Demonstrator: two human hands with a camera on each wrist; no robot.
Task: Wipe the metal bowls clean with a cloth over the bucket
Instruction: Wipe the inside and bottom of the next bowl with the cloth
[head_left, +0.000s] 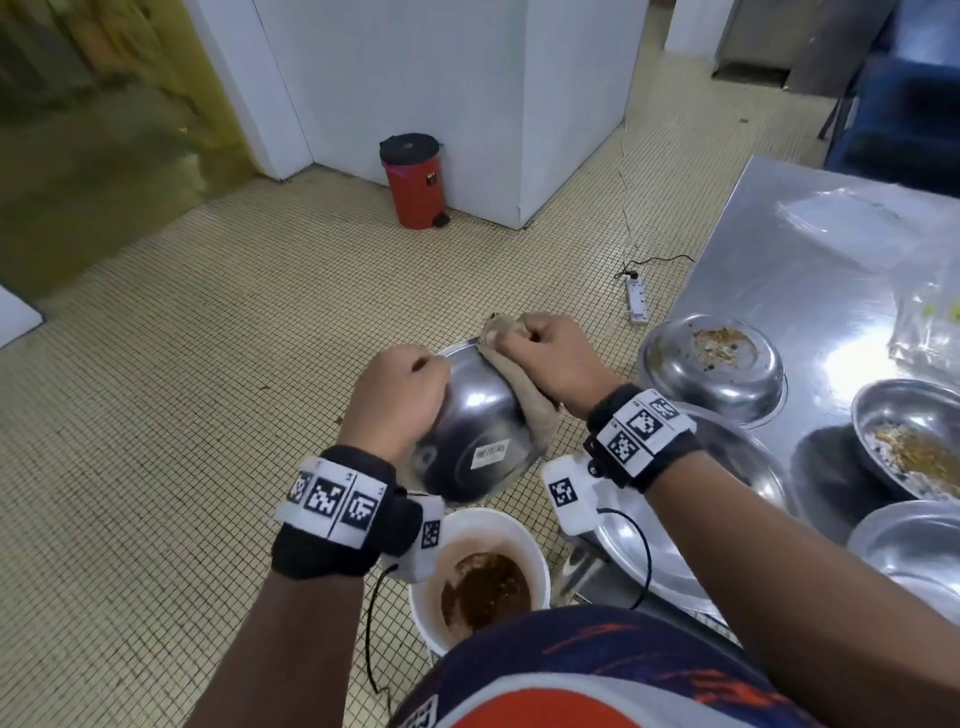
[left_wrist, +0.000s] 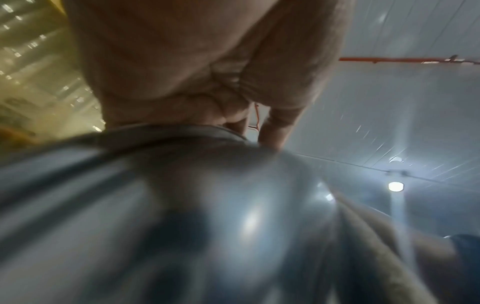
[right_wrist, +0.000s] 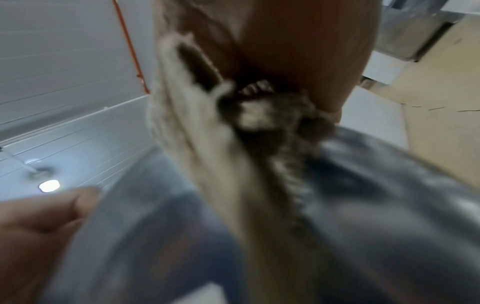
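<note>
Patterned shirt fabric (head_left: 597, 675) fills the bottom of the head view, and just beyond it a white bucket (head_left: 535, 551) stands on the tiled floor (head_left: 182, 389), brown slop pooled in its bottom. Both forearms reach out over it, each with a black wrist strap carrying printed markers.

Above and slightly past the bucket, the left hand (head_left: 397, 402) grips a metal bowl (head_left: 472, 431) by its left rim, fingers curled over the edge, thumb side up. That bowl is tilted with its underside toward the person, a small label stuck on its base (the print is too small to read). From the left wrist view the curled fingers (left_wrist: 275, 127) hook over the rim, though the bowl itself is a blur.

On the bowl's right side, the right hand (head_left: 545, 364) is clenched round a beige cloth (head_left: 524, 395), pressing it at the upper right rim; a fold of cloth hangs down along the outer wall. The right wrist view shows the cloth bunched in the fist and trailing over the steel.

To the right, a steel table (head_left: 805, 260) holds more bowls: one overturned (head_left: 711, 364) with food bits on its base, one upright (head_left: 909, 431) with yellowish residue inside, and another at the near edge (head_left: 914, 540). Clear plastic bags (head_left: 924, 322) lie further back.

Farther off, a white power strip (head_left: 638, 299) lies on the floor, and a red pedal bin (head_left: 413, 179) stands against a white wall.
</note>
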